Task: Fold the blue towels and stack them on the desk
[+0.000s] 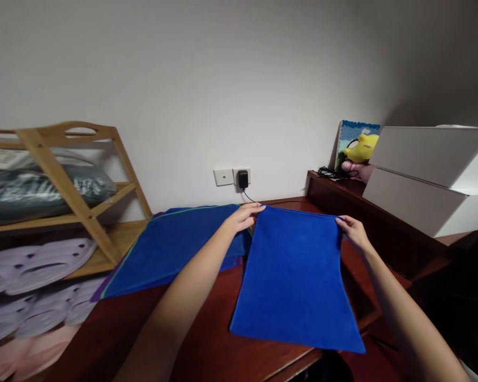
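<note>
"Reddish wooden desktop [215, 313] underneath, pile of cloths [179, 241] on it as our landmark. What's nearest?"

"Right of the pile, a blue cloth [297, 276], stretched between two hands. Its free end points at the wearer, reaching over the desk's front edge. Long axis runs from that end up to the fingers."

"And the grip?"

"Left hand [245, 216]: thumb and fingertips pinched together on the far corner nearer the pile. Right hand [353, 232]: pinched likewise on the other far corner. So the cloth hangs back from both, and the left hand is much nearer the pile."

"Touching the pile?"

"Can't tell. The left hand appears beside or just over its right end."

"Anything beyond?"

"Behind the pile and to its right, a black adapter [242, 179] sits in the wall. Well right of the pile are white boxes [414, 191]; left of it, a wooden rack [107, 132]."

"What's hard to make out?"

"How many layers the held cloth has, and whether its underside rests on wood. The left forearm crosses in front of the pile, hiding some of it. One box runs out of view, and a dark shape below the cloth is unreadable."
</note>
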Demonstrator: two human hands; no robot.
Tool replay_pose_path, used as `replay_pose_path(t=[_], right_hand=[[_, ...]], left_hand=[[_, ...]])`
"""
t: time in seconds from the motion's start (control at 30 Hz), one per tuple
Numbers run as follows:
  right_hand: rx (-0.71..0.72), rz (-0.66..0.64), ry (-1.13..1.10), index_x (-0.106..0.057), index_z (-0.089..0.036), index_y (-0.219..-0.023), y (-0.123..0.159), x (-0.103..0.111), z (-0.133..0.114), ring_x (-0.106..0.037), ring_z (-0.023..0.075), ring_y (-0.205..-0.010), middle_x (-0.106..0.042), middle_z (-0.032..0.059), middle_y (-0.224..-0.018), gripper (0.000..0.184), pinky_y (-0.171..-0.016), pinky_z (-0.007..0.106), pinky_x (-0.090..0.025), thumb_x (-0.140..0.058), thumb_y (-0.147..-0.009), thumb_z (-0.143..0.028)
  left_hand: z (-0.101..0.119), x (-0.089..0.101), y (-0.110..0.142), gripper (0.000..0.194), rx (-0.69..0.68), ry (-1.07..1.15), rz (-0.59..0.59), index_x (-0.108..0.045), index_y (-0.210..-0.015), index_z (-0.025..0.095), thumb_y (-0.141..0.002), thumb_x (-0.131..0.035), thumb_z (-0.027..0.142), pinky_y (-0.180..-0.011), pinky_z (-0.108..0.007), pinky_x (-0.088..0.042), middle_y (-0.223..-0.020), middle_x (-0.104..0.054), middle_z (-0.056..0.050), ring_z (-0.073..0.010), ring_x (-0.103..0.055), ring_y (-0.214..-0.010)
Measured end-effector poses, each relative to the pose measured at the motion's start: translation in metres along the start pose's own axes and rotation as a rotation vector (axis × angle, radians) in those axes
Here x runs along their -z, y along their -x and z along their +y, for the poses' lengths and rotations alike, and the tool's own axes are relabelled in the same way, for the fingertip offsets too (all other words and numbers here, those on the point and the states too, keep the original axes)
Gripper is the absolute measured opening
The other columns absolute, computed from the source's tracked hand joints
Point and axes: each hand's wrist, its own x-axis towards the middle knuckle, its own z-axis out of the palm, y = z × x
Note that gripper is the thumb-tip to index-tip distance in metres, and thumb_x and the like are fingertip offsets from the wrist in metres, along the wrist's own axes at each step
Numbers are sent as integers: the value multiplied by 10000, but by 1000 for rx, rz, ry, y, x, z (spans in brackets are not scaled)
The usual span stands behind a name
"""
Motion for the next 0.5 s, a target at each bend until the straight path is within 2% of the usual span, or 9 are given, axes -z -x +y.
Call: replay_pose_path(t=[0.23, 0.5], right_hand=[[92, 0, -52, -628, -153, -833, -8, -8, -32, -512, 120, -604, -605, 11, -692, 463, -560, 234, -408, -682, -653, -577], [167, -46, -130, -627, -168, -839, -12, -38, -73, -490, 103, -543, -578, -14, -645, 399, -512, 229, -404, -685, -682, -531]], left_hand=[[35, 5, 35, 200, -56, 49, 25, -582, -771, 128, -691, -755, 192, -614, -237, -475, -694, -606, -6, -100, -576, -611], [74, 19, 75, 205, -207, 141, 117, -609, -744, 144, -630, -778, 132, -632, -253, -477, -695, -628, -13, -121, -600, -636]])
